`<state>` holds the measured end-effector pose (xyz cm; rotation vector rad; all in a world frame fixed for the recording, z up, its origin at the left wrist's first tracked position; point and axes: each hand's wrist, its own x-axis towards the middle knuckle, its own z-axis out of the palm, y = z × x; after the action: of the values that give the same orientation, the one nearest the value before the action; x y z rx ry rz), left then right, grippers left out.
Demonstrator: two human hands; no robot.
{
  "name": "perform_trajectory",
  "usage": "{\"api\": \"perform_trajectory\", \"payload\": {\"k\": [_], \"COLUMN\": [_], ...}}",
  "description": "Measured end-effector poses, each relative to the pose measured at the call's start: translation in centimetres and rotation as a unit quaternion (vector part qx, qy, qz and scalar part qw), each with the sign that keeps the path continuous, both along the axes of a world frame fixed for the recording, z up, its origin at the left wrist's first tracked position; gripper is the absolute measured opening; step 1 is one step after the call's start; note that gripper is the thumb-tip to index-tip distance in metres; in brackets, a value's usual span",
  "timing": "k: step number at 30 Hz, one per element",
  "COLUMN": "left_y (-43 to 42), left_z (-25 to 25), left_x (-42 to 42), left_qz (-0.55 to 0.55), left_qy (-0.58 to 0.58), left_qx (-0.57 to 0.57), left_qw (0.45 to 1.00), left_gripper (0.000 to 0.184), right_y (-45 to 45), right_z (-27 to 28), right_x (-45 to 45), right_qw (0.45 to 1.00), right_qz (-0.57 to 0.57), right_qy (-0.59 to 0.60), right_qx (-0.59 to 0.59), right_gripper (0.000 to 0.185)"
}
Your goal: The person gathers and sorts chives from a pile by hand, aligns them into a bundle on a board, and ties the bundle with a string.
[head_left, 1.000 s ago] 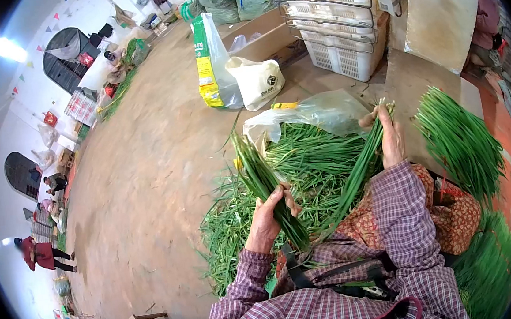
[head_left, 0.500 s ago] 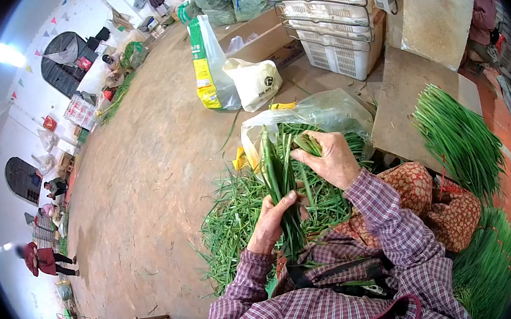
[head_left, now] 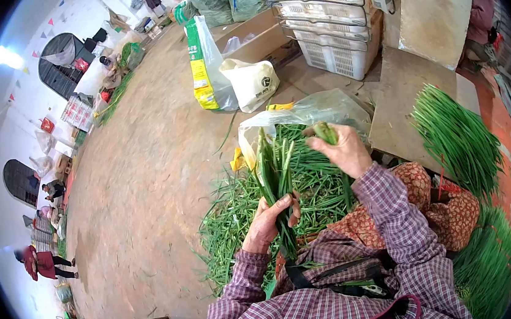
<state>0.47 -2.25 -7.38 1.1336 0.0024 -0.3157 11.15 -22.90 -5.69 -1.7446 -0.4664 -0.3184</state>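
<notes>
My left hand (head_left: 269, 221) is wrapped round the lower part of an upright bunch of green chives (head_left: 275, 167), whose pale ends point up. To its right and a little higher, my right hand (head_left: 345, 149) grips a smaller bunch of chives (head_left: 327, 133) near its ends. Green stalks hang down below that hand. A broad heap of loose chives (head_left: 232, 238) lies under and around both hands. Just beyond it is a clear plastic bag (head_left: 336, 107) with yellow parts.
At right lie a chive bundle (head_left: 456, 140) with a red tie and more bundled chives (head_left: 490, 260). Cardboard (head_left: 404, 105) lies beside them. Stacked white crates (head_left: 331, 54), a cream bag (head_left: 251, 83) and a green-yellow sack (head_left: 200, 66) stand ahead. Other people are far left and at upper right.
My right hand has moved right and slightly up, away from the bunch in my left hand, carrying its smaller bunch. My left hand stays nearly in place.
</notes>
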Motion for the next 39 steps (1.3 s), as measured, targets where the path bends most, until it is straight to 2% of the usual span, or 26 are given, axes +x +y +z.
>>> {"api": "perform_trajectory", "payload": {"k": [1, 3, 6, 8, 10, 11, 13, 14, 15, 16, 17, 18, 21, 23, 26, 27, 28, 34, 38, 39], "left_y": [-0.2, -0.6, -0.8, -0.8, -0.9, -0.9, -0.6, -0.3, 0.1, 0.5, 0.8, 1.1, 2.1, 2.2, 1.2, 0.8, 0.4, -0.8, -0.2, 0.0], "left_z": [0.0, 0.4, 0.2, 0.0, 0.1, 0.1, 0.1, 0.4, 0.3, 0.1, -0.1, -0.3, -0.9, -0.8, -0.2, -0.2, -0.1, -0.8, -1.0, -1.1], "left_x": [0.0, -0.2, -0.3, -0.2, -0.2, -0.2, -0.3, -0.2, -0.2, -0.1, -0.1, 0.1, 0.2, 0.4, 0.5, 0.6, 0.6, 0.2, 0.3, 0.5], "left_qz": [-0.012, -0.027, -0.055, -0.062, -0.045, -0.044, -0.015, -0.002, 0.011, 0.023, 0.026, 0.048, 0.081, 0.092, 0.078, 0.074, 0.072, 0.052, 0.088, 0.102], "left_qy": [0.004, 0.019, 0.01, 0.014, 0.017, 0.017, 0.024, 0.02, 0.014, 0.007, 0.006, 0.009, 0.004, 0.0, -0.016, -0.017, -0.017, -0.051, -0.035, -0.044], "left_qx": [0.004, 0.009, 0.026, 0.019, 0.008, 0.008, 0.004, 0.012, 0.023, 0.035, 0.034, 0.04, 0.056, 0.078, 0.103, 0.113, 0.114, 0.116, 0.094, 0.104], "left_qw": [1.0, 0.999, 0.998, 0.998, 0.999, 0.999, 1.0, 1.0, 1.0, 0.999, 0.999, 0.998, 0.995, 0.993, 0.992, 0.991, 0.991, 0.991, 0.991, 0.988], "left_gripper": [0.027, 0.029, 0.031, 0.034, 0.037, 0.037, 0.038, 0.038, 0.04, 0.041, 0.041, 0.041, 0.041, 0.039, 0.037, 0.029, 0.029, 0.018, 0.023, 0.025], "right_y": [0.6, 1.4, 2.0, 1.6, 1.1, 0.9, -1.0, -2.0, -2.9, -4.3, -5.7, -6.5, -7.9, -6.4, -1.8, -0.2, 1.2, 3.9, 1.4, 0.5], "right_z": [0.4, 1.2, 1.4, 1.5, 1.3, 1.4, 0.6, -0.1, 1.0, -0.1, -1.0, 1.0, 0.8, 2.2, 3.1, 2.9, 3.4, 3.0, 3.0, 3.0], "right_x": [-0.3, -0.7, -0.7, -0.9, -1.0, -0.8, 0.5, 1.4, 1.1, 2.3, 3.1, 1.9, 1.9, 0.2, -2.1, -2.6, -3.4, -4.1, -4.9, -5.3], "right_qw": [1.0, 0.973, 0.949, 0.953, 0.987, 0.994, 0.991, 0.988, 0.983, 0.973, 0.965, 0.958, 0.947, 0.945, 0.972, 0.97, 0.973, 0.964, 0.974, 0.976], "right_qz": [-0.001, 0.119, 0.179, 0.168, 0.066, 0.011, -0.098, -0.144, -0.181, -0.228, -0.259, -0.28, -0.313, -0.288, -0.089, -0.058, -0.034, -0.035, 0.06, 0.143], "right_qy": [0.0, 0.178, 0.228, 0.236, 0.144, 0.108, 0.079, 0.05, 0.028, -0.014, 0.003, 0.035, -0.022, -0.026, -0.122, -0.161, -0.128, -0.139, -0.086, -0.046], "right_qx": [0.001, 0.083, 0.122, 0.092, 0.012, 0.026, -0.042, -0.013, 0.002, -0.034, -0.029, -0.055, -0.075, -0.153, -0.179, -0.175, -0.191, -0.226, -0.2, -0.16], "right_gripper": [0.023, 0.026, 0.023, 0.018, 0.012, 0.014, 0.029, 0.035, 0.033, 0.03, 0.027, 0.022, 0.019, 0.017, 0.017, 0.018, 0.02, 0.028, 0.024, 0.023]}}
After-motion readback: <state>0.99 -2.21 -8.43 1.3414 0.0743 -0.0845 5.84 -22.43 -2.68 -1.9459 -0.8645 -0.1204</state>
